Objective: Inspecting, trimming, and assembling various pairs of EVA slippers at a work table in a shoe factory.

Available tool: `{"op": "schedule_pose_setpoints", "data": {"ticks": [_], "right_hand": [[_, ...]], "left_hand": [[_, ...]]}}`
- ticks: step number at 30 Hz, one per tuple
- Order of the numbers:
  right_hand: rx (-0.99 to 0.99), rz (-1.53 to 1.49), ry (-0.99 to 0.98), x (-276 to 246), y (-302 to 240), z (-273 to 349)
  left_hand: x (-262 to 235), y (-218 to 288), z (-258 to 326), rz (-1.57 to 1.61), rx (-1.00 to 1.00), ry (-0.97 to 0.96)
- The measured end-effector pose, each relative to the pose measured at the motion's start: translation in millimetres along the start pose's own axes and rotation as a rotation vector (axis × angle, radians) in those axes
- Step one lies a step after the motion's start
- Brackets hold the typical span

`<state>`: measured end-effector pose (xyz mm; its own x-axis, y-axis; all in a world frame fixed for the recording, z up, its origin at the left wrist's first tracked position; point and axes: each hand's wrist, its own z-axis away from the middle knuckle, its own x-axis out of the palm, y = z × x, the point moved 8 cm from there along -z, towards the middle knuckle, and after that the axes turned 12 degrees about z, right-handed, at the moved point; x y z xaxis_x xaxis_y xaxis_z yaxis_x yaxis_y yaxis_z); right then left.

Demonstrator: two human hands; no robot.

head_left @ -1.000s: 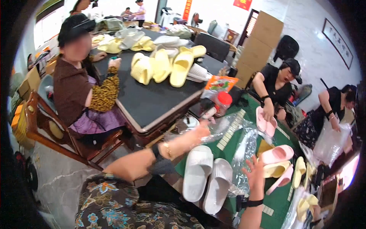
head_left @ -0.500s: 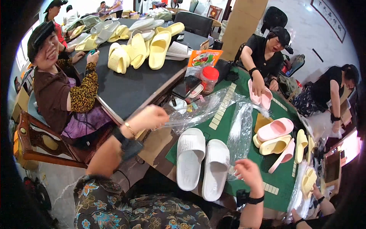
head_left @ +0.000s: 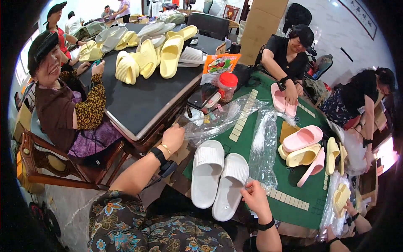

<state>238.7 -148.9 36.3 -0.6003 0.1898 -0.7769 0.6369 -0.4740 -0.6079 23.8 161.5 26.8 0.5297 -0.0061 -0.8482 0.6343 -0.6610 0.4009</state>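
A pair of white slide slippers lies side by side on the near edge of the green mat, the left slide (head_left: 205, 187) and the right slide (head_left: 228, 196). My right hand (head_left: 255, 197) has its thumb and fingers bent in against the outer edge of the right slide. To the left of the pair, my left hand (head_left: 173, 138) is closed at the near end of a clear plastic bag (head_left: 218, 126) that stretches away over the mat. Another clear bag (head_left: 263, 147) lies flat to the right of the slippers.
Pink and yellow slippers (head_left: 303, 138) lie on the right of the green mat (head_left: 289, 178), near rows of pale tiles (head_left: 289, 199). A red-lidded jar (head_left: 228, 86) stands at the back. Yellow slippers (head_left: 170, 59) pile up on the dark table (head_left: 142, 98). Co-workers sit around.
My left hand has come down and nearer, to the bag's end. My right hand has moved left from above the mat onto the right slide's edge.
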Motion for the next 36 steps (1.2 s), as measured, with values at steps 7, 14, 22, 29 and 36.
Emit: {"op": "schedule_pose_setpoints", "data": {"ticks": [7, 14, 22, 29, 36], "right_hand": [[0.039, -0.124, -0.025, 1.1, 5.9, 5.1], [0.017, -0.126, 0.002, 9.1, 6.8, -5.8], [-0.075, -0.027, 0.015, 0.4, -4.0, 16.4], [-0.038, -0.244, 0.0, 5.9, 3.2, 19.0], [-0.004, -0.318, 0.05, 19.8, 32.4, 0.6]], "left_hand": [[-6.2, -2.9, -11.5, 0.11, -0.1, 0.001], [0.2, -12.3, -27.4, 0.027, -0.213, -0.061], [32.7, -7.3, -45.2, 0.166, -0.227, -0.051], [-26.6, -12.3, -52.1, 0.327, -0.28, 0.1], [-138.7, -43.8, -72.8, 0.739, -0.269, 0.615]]}}
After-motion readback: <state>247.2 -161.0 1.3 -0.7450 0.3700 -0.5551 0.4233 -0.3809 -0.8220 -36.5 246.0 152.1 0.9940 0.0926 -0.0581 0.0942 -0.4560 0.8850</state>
